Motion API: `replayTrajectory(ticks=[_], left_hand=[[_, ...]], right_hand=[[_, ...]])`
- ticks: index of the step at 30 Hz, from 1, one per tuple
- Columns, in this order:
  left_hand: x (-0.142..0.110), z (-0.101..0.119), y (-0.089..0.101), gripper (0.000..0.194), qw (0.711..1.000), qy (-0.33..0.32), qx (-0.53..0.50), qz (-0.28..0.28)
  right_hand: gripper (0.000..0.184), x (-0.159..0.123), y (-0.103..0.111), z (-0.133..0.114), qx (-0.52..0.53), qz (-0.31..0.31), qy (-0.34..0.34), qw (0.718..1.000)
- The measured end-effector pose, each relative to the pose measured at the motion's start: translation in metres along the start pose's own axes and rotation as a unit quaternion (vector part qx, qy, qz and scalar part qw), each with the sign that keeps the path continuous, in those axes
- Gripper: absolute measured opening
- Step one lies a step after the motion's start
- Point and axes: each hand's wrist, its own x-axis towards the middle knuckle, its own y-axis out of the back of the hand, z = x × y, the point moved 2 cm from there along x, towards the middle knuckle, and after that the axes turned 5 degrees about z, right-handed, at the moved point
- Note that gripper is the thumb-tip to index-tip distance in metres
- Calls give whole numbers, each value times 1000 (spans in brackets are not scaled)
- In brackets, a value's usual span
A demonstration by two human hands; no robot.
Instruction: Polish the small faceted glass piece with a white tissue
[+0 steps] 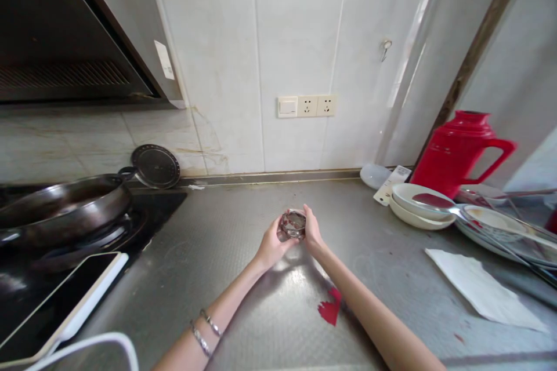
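Both hands hold a small round see-through glass vessel (292, 225) above the metal counter; whether it is a cup or an ashtray I cannot tell. My left hand (270, 246) curls round its left side and near edge. On its right side, my right hand (312, 229) presses with the fingers. Dark and brownish tones show through the glass. Under my right forearm lies a jagged red scrap (329, 308), partly hidden by the arm.
A pan (65, 208) sits on the stove at left, with a phone-like device (61, 307) and white cable in front. At right are a red thermos flask (456, 153), stacked bowls (420, 219), plates with utensils and a white paper sheet (483, 287).
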Motion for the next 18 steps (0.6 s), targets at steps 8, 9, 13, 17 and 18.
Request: replayTrajectory(ticks=[8,9,13,17,18], left_hand=[[3,-2,6,67,992,-26,23,121],[2,-2,7,68,988,-39,36,143],[0,-3,10,71,978,-61,75,187],[1,-8,10,80,982,-42,80,165],[1,-11,9,85,985,-32,73,153]], right_hand=[[40,-7,-9,5,-10,0,40,999],[37,-9,-10,6,-11,2,50,999],[29,-18,-16,11,-7,-1,78,997],[31,-22,-19,17,12,-5,64,998],[32,-21,-19,18,18,-4,56,998]])
